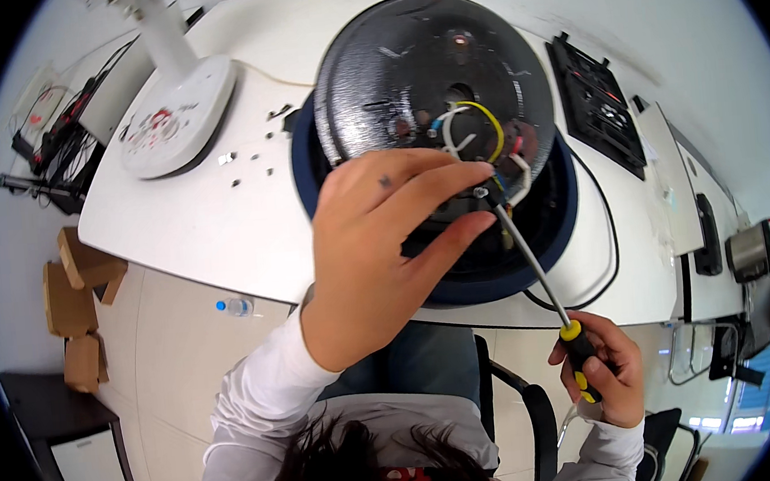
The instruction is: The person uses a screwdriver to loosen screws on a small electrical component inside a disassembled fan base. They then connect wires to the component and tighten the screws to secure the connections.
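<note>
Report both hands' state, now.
Left hand: thumb and fingers bent near the screwdriver tip; whether it grips anything cannot be told.
Right hand: closed, holding the screwdriver's handle.

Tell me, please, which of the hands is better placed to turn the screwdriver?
Right, probably: the right hand holds the screwdriver by its handle, while the left hand is near the yellow wire, away from that handle.

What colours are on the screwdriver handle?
The screwdriver handle is black and yellow, best seen in the head view.
</note>
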A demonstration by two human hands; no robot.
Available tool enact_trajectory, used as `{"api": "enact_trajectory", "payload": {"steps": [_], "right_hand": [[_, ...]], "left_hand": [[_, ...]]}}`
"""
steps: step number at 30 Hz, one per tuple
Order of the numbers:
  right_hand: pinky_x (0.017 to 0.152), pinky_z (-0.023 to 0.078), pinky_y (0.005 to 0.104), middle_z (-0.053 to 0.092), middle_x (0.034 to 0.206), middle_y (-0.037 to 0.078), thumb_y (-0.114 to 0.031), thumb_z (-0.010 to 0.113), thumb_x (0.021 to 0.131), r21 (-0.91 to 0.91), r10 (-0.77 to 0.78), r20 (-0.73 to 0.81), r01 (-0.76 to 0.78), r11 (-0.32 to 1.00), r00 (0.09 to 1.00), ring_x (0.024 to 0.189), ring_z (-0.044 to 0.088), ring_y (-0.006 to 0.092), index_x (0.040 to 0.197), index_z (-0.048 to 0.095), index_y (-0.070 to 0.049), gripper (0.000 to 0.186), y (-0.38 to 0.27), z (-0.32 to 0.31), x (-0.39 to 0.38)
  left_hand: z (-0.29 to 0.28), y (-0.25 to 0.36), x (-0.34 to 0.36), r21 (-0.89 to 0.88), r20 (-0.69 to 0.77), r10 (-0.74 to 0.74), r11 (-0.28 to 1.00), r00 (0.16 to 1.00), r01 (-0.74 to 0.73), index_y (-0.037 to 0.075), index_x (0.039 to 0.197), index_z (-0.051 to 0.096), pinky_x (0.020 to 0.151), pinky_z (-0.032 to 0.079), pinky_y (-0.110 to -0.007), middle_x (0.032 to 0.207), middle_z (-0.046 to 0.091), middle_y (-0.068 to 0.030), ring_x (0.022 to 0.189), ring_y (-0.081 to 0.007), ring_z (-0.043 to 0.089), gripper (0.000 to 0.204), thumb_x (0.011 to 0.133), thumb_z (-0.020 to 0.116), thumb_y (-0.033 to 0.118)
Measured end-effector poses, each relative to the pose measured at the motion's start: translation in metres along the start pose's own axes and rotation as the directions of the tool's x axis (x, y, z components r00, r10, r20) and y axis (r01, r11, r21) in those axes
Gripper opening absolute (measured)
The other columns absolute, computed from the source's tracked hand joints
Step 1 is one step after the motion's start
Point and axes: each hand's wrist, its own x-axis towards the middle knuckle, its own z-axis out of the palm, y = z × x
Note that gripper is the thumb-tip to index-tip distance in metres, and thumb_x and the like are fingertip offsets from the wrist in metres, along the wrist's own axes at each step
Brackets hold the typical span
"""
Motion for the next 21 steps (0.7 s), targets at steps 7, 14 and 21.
{"api": "enact_trajectory", "payload": {"steps": [7, 14, 21], "right_hand": [[0.058, 0.045, 0.0230, 0.064, 0.097, 0.020, -0.005, 0.049, 0.083, -0.035, 0.081, 0.010, -0.081, 0.996, 0.997, 0.058, 0.055, 0.0127, 0.134, 0.044, 0.007, 0.052, -0.002, 0.024, 0.011], [0.054, 0.044, 0.0231, 0.064, 0.093, 0.019, -0.020, 0.057, 0.087, -0.102, 0.096, 0.004, -0.096, 0.990, 0.995, 0.056, 0.055, 0.0143, 0.131, 0.047, 0.003, 0.052, 0.007, 0.043, 0.020], [0.053, 0.044, 0.0233, 0.064, 0.093, 0.017, -0.025, 0.059, 0.086, -0.095, 0.088, -0.020, -0.089, 0.991, 0.996, 0.055, 0.054, 0.0133, 0.131, 0.048, 0.002, 0.054, 0.010, 0.049, 0.025]], "left_hand": [[-0.015, -0.015, -0.020, -0.062, -0.101, -0.090, 0.995, 0.991, 0.084, 0.007, 0.090, 0.073, 0.079, 0.050, -0.030, 0.087, 0.071, -0.0064, 0.081, -0.0195, 0.066, 0.021, 0.070, 0.079, 0.000], [-0.033, -0.025, -0.038, -0.084, -0.126, -0.223, 0.973, 0.967, 0.214, 0.007, 0.086, 0.073, 0.095, 0.044, -0.040, 0.081, 0.073, -0.0024, 0.076, -0.0172, 0.069, 0.013, 0.074, 0.077, 0.004], [-0.076, -0.072, -0.065, 0.451, -0.269, -0.190, 0.841, 0.944, 0.298, 0.010, 0.088, 0.069, 0.091, 0.043, -0.040, 0.078, 0.070, -0.0021, 0.073, -0.0205, 0.065, 0.010, 0.079, 0.073, 0.014]]}}
